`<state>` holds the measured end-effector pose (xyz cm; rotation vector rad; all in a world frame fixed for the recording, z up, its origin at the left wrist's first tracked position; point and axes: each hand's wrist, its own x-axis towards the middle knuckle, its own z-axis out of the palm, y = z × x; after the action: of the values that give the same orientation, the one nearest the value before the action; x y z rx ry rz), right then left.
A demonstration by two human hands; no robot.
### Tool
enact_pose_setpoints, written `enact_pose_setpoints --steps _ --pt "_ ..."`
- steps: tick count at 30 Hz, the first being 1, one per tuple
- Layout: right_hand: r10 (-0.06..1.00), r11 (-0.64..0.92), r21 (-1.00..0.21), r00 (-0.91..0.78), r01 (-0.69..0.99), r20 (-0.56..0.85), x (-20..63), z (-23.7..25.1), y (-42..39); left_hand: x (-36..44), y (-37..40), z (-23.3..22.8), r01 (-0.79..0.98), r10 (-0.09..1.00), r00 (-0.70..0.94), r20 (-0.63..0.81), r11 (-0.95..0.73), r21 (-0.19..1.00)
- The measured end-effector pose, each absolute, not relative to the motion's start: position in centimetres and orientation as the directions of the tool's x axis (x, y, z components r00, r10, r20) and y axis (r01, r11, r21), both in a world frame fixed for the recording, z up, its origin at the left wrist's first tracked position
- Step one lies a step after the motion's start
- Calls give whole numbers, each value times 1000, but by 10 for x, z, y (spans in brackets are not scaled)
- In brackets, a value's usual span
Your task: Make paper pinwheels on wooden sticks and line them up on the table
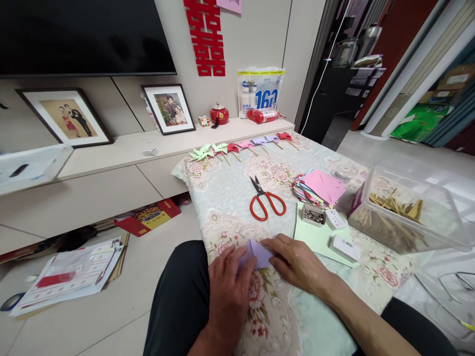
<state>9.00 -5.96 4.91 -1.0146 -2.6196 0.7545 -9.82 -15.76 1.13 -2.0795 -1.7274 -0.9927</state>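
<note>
A small lilac paper square (259, 253) lies folded on the floral cloth (230, 193) in front of me. My left hand (229, 287) presses on its left part with the fingers bent over the paper. From the right, my right hand (297, 262) pins the paper's edge with its fingertips. Red-handled scissors (265, 200) lie shut on the cloth just beyond the hands. A stack of coloured paper squares (319, 188) sits to the right of them.
A row of paper pinwheels (237, 147) lines the cloth's far edge. A small box of pins (313, 215) and white boxes (343, 247) rest on a green sheet (315, 237). A clear tub of wooden sticks (404, 207) stands right. Papers (74, 272) lie on the floor left.
</note>
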Motion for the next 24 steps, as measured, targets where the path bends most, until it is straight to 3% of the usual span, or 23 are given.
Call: enact_pose_setpoints --steps 10,15,19,24 --pt "674 654 -530 -734 539 86 93 50 -63 -98 -169 10 934 794 158 586 -313 172" --pt "603 734 -503 -779 457 172 90 54 -70 -95 -175 8 952 807 172 566 -284 115" --pt "516 806 -405 -848 431 123 84 59 -76 -92 -179 5 959 810 209 548 -278 46" --pt "503 842 -264 -861 470 73 84 61 -82 -93 -179 4 958 802 239 548 -288 4"
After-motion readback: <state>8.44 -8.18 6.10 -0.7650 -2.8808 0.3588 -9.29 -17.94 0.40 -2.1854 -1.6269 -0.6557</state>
